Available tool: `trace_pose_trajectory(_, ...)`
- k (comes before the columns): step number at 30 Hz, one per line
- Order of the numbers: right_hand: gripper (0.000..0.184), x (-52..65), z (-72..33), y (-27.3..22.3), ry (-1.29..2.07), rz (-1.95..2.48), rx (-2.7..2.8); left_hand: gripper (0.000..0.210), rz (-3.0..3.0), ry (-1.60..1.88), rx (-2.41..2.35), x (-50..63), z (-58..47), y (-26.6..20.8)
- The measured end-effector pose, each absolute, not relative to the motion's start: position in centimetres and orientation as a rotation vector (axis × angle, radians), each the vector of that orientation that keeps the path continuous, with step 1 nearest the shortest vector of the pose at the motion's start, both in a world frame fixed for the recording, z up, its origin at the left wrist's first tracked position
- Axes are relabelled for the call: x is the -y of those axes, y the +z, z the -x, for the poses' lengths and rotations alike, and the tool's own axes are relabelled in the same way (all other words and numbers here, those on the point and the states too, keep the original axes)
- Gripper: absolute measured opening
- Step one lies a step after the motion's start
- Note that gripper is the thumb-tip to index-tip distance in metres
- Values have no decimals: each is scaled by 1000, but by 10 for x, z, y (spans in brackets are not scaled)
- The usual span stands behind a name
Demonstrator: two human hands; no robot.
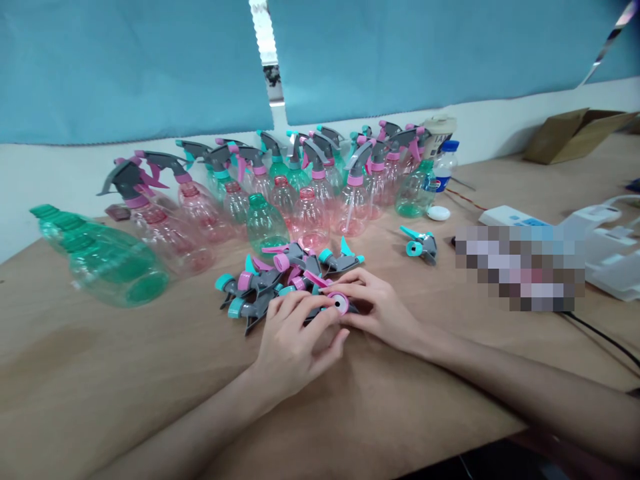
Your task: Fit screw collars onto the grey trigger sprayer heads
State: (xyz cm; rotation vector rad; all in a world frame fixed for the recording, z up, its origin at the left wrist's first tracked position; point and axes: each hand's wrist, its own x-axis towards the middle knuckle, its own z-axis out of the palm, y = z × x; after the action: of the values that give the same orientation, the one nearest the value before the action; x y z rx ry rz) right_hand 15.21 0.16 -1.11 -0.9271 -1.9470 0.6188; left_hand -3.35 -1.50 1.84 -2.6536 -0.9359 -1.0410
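A trigger spray head with a pink collar (341,303) is between my two hands, its collar opening facing me. My right hand (383,310) grips it from the right, fingers around the collar. From the left, my left hand (293,337) has curled fingers on it, the index fingertip at the collar's edge and the thumb lower down. Much of the grey body is hidden by my fingers. Just beyond my hands lies a pile of loose trigger spray heads (263,280), grey with pink or turquoise collars. Another turquoise spray head (421,245) lies apart to the right.
Several clear pink and green bottles stand behind, many with spray heads fitted; an open green bottle (267,223) is in front. Green bottles (120,267) appear at left. A Pepsi bottle (445,167), white cap (439,213), power strip (515,217) and cardboard box (565,137) are right.
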Motion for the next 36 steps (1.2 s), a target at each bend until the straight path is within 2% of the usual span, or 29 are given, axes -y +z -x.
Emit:
trace_pose_trajectory(9, 31, -1, -152, -11, 602, 933, 1950, 13, 2644, -991, 898, 15, 33, 16)
trace_pose_trajectory(29, 31, 0, -151, -14, 526, 866, 2032, 22, 2880, -1137, 778, 13, 33, 14)
trace_pose_trajectory(36, 29, 0, -151, -12, 485, 868, 2004, 17, 2901, -1232, 807, 9, 36, 14)
